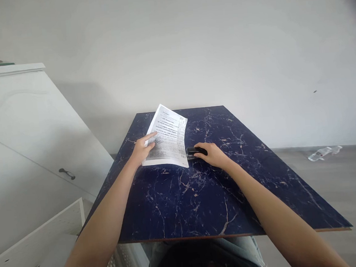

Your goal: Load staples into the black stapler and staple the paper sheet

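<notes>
A stack of printed white paper sheets lies on the dark blue marbled tabletop. My left hand grips the stack's left edge, thumb on top and fingers under. My right hand is closed over a black stapler whose front end sits at the lower right corner of the sheets. The stapler's jaw is partly hidden by the paper and my hand.
A white cabinet with a dark handle stands at the left, an open white drawer or box below it. A crushed clear plastic bottle lies on the grey floor at right. A plain wall rises behind the table.
</notes>
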The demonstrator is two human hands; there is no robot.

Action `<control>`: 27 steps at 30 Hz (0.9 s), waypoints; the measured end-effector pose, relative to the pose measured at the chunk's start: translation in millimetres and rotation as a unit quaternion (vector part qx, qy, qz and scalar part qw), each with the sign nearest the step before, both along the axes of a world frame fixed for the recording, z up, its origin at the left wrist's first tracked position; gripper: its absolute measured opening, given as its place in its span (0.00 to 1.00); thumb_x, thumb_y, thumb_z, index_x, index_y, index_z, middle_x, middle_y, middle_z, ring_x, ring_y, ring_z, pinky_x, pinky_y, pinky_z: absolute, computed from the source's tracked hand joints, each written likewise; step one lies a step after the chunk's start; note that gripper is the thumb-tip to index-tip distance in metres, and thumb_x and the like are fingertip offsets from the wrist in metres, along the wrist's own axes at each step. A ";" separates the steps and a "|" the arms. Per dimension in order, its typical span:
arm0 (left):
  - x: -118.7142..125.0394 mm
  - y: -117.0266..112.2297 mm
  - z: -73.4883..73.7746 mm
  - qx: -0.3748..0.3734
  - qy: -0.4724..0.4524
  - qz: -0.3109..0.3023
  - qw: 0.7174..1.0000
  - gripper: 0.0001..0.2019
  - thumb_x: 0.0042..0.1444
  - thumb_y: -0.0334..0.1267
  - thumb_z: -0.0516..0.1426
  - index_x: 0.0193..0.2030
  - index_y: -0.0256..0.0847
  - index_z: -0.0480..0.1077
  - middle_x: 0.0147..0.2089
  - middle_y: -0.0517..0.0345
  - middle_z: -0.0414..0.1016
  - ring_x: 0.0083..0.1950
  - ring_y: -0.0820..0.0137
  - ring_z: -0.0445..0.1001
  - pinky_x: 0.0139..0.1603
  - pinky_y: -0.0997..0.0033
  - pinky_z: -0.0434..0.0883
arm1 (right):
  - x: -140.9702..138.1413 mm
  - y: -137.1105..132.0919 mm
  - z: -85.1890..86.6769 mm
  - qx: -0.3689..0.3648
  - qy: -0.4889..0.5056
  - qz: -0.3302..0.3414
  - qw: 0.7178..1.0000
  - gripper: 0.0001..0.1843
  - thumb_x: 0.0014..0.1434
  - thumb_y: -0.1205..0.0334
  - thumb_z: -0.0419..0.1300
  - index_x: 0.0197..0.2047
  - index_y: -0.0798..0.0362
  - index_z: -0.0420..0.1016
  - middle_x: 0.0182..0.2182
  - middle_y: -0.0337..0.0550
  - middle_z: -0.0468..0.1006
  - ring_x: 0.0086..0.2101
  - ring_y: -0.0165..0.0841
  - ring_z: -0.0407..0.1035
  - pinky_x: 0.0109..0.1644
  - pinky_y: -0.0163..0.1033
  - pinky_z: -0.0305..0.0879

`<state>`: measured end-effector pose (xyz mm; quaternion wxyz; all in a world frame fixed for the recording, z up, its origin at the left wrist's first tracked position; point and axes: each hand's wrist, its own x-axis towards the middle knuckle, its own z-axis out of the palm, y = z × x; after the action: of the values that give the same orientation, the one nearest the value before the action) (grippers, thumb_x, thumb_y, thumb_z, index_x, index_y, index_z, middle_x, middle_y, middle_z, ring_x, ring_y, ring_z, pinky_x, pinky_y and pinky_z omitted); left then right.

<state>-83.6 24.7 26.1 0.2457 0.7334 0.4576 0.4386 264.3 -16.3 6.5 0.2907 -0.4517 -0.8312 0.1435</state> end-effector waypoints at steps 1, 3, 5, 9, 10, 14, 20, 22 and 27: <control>2.0 0.5 -2.2 0.001 0.006 -0.002 1.000 0.24 0.58 0.39 0.59 0.62 0.44 0.72 0.66 0.54 0.71 0.68 0.59 0.67 0.73 0.54 0.57 | -0.5 -0.1 0.0 0.000 -0.005 -0.004 1.000 0.12 0.63 0.55 0.60 0.48 0.48 0.77 0.38 0.43 0.81 0.37 0.39 0.74 0.42 0.44 0.67; 5.9 1.4 -7.2 0.000 0.020 -0.005 1.000 0.24 0.58 0.39 0.59 0.62 0.44 0.72 0.65 0.54 0.71 0.68 0.58 0.67 0.73 0.53 0.57 | -1.2 -0.2 0.3 -0.001 -0.010 -0.007 1.000 0.11 0.64 0.56 0.60 0.48 0.48 0.76 0.38 0.43 0.81 0.37 0.39 0.73 0.42 0.43 0.66; 9.3 2.0 -11.8 -0.005 0.031 -0.007 0.999 0.24 0.58 0.38 0.58 0.62 0.45 0.72 0.65 0.54 0.72 0.68 0.58 0.67 0.73 0.53 0.58 | -1.8 -0.6 0.9 -0.001 -0.013 -0.008 1.000 0.11 0.64 0.56 0.60 0.48 0.49 0.76 0.38 0.43 0.81 0.37 0.39 0.73 0.42 0.43 0.65; 14.3 1.2 -17.1 -0.003 0.042 -0.005 0.999 0.24 0.58 0.35 0.57 0.63 0.45 0.72 0.65 0.54 0.72 0.68 0.59 0.68 0.73 0.52 0.58 | -3.1 -1.1 1.7 0.003 -0.018 -0.008 1.000 0.12 0.64 0.57 0.59 0.49 0.49 0.76 0.38 0.44 0.81 0.38 0.39 0.73 0.43 0.43 0.65; 15.3 0.9 -17.6 -0.001 0.043 -0.005 0.999 0.24 0.58 0.35 0.57 0.63 0.45 0.72 0.65 0.54 0.72 0.68 0.59 0.68 0.73 0.52 0.58 | -3.2 -1.1 1.5 0.005 -0.019 -0.008 1.000 0.12 0.64 0.57 0.59 0.49 0.49 0.76 0.38 0.44 0.81 0.38 0.39 0.73 0.43 0.43 0.65; 18.3 0.5 -19.0 0.002 0.045 -0.006 0.999 0.24 0.58 0.35 0.57 0.62 0.43 0.72 0.65 0.53 0.72 0.68 0.59 0.68 0.73 0.53 0.58 | -2.6 0.1 -0.7 0.007 -0.017 -0.006 1.000 0.13 0.64 0.57 0.59 0.51 0.49 0.76 0.39 0.45 0.81 0.39 0.40 0.73 0.45 0.44 0.65; 19.8 2.8 -24.5 0.000 0.048 -0.001 0.999 0.24 0.58 0.34 0.57 0.62 0.43 0.72 0.65 0.54 0.72 0.67 0.59 0.68 0.73 0.53 0.59 | -2.9 0.9 -1.6 0.011 -0.016 -0.005 1.000 0.14 0.64 0.56 0.60 0.52 0.48 0.76 0.42 0.46 0.81 0.40 0.41 0.73 0.47 0.46 0.66; 19.2 3.6 -26.0 0.001 0.050 -0.001 0.999 0.24 0.58 0.34 0.57 0.62 0.44 0.72 0.65 0.55 0.72 0.67 0.59 0.68 0.73 0.53 0.59 | -2.9 0.6 -1.2 0.012 -0.013 -0.004 1.000 0.14 0.64 0.57 0.60 0.51 0.48 0.77 0.41 0.46 0.81 0.40 0.41 0.73 0.47 0.46 0.66; 17.5 4.7 -27.2 0.006 0.051 -0.006 0.999 0.24 0.58 0.36 0.57 0.62 0.44 0.72 0.64 0.54 0.72 0.67 0.59 0.68 0.72 0.53 0.59 | -3.2 0.1 -0.2 0.004 0.007 -0.007 1.000 0.17 0.63 0.51 0.61 0.52 0.47 0.76 0.43 0.45 0.81 0.41 0.42 0.73 0.48 0.47 0.67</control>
<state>-66.1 29.4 -1.1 0.2204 0.7592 0.4620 0.4020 261.1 -16.2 6.3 0.2994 -0.4550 -0.8266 0.1417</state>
